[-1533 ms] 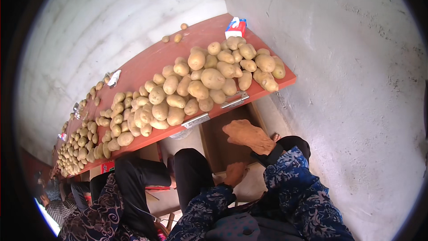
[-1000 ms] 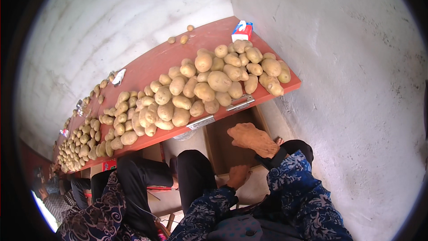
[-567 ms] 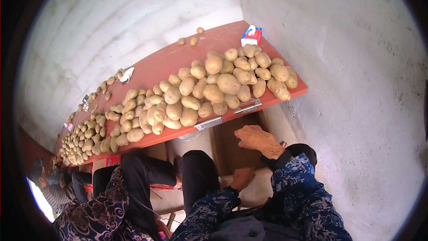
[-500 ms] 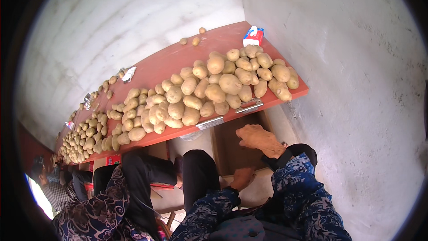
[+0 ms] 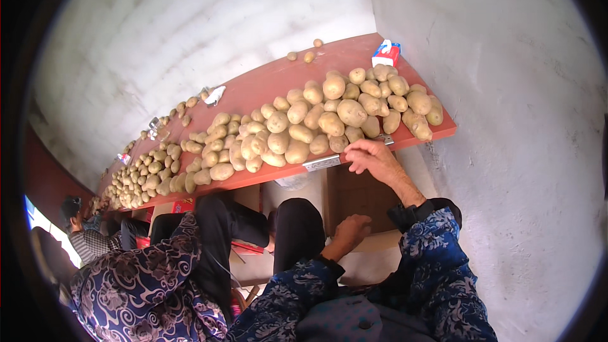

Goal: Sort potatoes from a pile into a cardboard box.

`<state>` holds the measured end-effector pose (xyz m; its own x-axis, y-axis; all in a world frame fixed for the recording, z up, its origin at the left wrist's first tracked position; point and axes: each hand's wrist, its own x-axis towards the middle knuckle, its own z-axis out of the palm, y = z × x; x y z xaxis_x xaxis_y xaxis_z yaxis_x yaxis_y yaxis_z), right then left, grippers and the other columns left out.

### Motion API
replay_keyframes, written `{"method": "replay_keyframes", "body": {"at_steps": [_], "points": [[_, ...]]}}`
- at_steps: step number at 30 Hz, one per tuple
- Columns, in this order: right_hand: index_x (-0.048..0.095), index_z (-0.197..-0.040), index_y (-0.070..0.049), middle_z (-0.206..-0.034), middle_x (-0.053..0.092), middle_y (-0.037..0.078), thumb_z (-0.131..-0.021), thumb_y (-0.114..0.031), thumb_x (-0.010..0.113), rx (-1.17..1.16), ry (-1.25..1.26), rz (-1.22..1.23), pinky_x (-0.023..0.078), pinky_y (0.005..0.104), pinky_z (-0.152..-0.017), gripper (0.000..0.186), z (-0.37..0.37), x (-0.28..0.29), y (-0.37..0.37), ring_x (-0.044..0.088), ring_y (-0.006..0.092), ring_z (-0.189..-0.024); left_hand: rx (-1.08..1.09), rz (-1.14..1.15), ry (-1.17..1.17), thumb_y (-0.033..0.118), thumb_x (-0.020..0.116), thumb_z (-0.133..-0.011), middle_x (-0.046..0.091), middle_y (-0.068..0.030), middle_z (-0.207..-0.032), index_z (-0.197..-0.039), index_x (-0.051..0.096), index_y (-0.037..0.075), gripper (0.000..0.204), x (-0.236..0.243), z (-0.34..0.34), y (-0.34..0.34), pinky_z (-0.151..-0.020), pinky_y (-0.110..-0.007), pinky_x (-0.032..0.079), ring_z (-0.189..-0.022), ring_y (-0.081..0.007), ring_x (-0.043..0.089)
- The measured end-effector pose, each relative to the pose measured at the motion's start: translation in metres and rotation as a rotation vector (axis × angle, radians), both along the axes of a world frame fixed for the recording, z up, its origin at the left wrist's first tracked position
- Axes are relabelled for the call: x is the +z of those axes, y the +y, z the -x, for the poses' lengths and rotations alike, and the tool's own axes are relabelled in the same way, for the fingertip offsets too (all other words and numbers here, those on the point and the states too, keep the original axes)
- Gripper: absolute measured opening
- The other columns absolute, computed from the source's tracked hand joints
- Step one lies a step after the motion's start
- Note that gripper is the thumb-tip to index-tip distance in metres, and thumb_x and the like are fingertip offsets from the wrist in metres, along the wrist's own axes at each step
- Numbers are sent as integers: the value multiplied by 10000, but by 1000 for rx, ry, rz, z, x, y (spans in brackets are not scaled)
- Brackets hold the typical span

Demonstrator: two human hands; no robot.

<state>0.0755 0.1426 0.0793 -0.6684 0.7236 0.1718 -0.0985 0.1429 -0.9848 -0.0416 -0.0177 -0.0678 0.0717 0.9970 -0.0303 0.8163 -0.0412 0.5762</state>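
Observation:
My right hand is raised at the front edge of the red table, just below the potatoes. Its fingers are loosely bent and apart, and no object shows in them. Partly behind it is a metal fitting on the table edge; a second metal plate sits to its left. Lower down, my left hand hovers over the near side of an open cardboard box. Its fingers are loosely extended, with nothing visible in them.
A person in a patterned top sits close on my left, and another person is farther along. A tissue box stands at the table's far right corner. The wall bounds my right side. Several loose potatoes lie at the back.
My right hand has risen from above the box to the table edge. My left hand has moved up a little. The whole view has shifted, so the table appears farther right.

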Motion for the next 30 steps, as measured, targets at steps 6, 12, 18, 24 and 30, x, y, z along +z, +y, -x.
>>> {"method": "replay_keyframes", "body": {"at_steps": [6,12,18,24,30], "points": [[649,-1033,12,-852,683,119,-951,-285,604,-285,395,341,532,266,-558,311,-9,8,6,636,143,-610,102,-33,-198,198,664,-854,683,-143,-992,-1062,687,114,226,36,1,2,-844,-436,515,-953,-350,657],[650,-1022,7,-837,680,122,-963,-337,602,-400,496,435,516,275,-522,352,-17,12,5,603,145,-549,70,-19,-252,202,659,-862,695,-147,-963,-1054,689,105,218,38,-13,-6,-825,-423,523,-926,-358,663],[670,-1002,-37,-829,667,82,-953,-286,612,-329,492,438,550,278,-548,261,-21,-1,12,614,140,-597,70,-36,-39,215,615,-887,682,-184,-934,-1023,673,100,188,22,-15,-11,-781,-471,519,-891,-393,654],[671,-1067,-90,-870,662,29,-916,-250,643,-257,457,394,533,247,-553,222,-15,-40,47,624,116,-668,63,-109,-97,219,658,-826,702,-143,-969,-996,692,119,200,63,2,-15,-793,-461,537,-924,-368,666],[595,-1211,-87,-925,630,30,-949,-325,606,-167,338,303,465,213,-523,354,1,-82,89,568,100,-634,121,-233,-323,169,686,-782,708,-176,-961,-964,712,37,227,116,18,-29,-834,-436,530,-944,-367,672]]}}
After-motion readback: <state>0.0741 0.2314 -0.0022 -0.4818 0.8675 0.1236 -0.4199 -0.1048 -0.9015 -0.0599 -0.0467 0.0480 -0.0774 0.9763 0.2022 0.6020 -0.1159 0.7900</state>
